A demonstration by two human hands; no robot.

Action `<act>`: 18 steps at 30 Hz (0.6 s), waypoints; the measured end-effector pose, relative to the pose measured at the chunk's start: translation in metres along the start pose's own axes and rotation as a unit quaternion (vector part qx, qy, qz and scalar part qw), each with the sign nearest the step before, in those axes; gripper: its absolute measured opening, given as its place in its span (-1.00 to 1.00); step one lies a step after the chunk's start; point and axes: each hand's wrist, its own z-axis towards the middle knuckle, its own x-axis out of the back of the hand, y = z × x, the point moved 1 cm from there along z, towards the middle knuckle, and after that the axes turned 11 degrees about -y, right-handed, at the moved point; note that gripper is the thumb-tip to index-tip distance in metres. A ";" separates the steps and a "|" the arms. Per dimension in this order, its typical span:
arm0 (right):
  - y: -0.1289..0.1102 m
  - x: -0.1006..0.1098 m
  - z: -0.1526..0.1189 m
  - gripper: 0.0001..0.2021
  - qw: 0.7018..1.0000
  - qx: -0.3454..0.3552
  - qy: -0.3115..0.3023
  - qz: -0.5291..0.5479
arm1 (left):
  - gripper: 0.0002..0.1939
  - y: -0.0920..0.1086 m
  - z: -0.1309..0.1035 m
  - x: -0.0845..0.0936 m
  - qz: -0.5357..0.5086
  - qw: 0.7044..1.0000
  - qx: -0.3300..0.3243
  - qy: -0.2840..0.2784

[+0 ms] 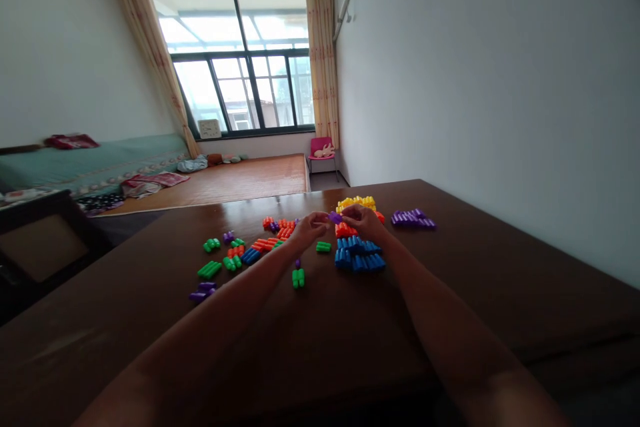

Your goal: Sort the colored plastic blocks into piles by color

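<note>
My right hand (pixel 361 217) pinches a small purple piece (pixel 335 217) over the middle of the dark table (pixel 480 273). Close to its left is my left hand (pixel 313 227), fingers curled together; whether it also touches that piece is unclear. Below my right hand lie blue pieces (pixel 359 255), with orange ones (pixel 346 229) and yellow ones (pixel 356 203) behind. A green piece (pixel 323 247) rests between my forearms, and a green pair (pixel 299 278) is nearer me. Orange pieces (pixel 267 244) lie partly hidden past my left forearm.
At the right lies a row of purple pieces (pixel 413 219). Several green pieces (pixel 209 269) and some purple ones (pixel 203 291) are on the left. Beyond the table stand a low bed (pixel 250 177) and a pink chair (pixel 321 148); a wall runs along the right.
</note>
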 end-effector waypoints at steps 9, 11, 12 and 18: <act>0.058 0.149 -0.070 -0.66 0.886 -0.261 0.355 -0.144 | -0.49 -0.022 -0.035 0.045 0.009 0.998 0.047 0.051; 0.067 0.157 -0.081 -0.66 0.872 -0.292 0.365 -0.147 | -0.48 -0.027 -0.049 0.064 0.014 0.996 0.049 0.070; 0.072 0.158 -0.084 -0.67 0.863 -0.310 0.370 -0.147 | -0.47 -0.029 -0.057 0.074 0.017 0.996 0.048 0.080; 0.091 0.159 -0.082 -0.78 0.800 -0.406 0.367 -0.245 | -0.41 -0.038 -0.100 0.146 0.014 0.984 0.074 0.162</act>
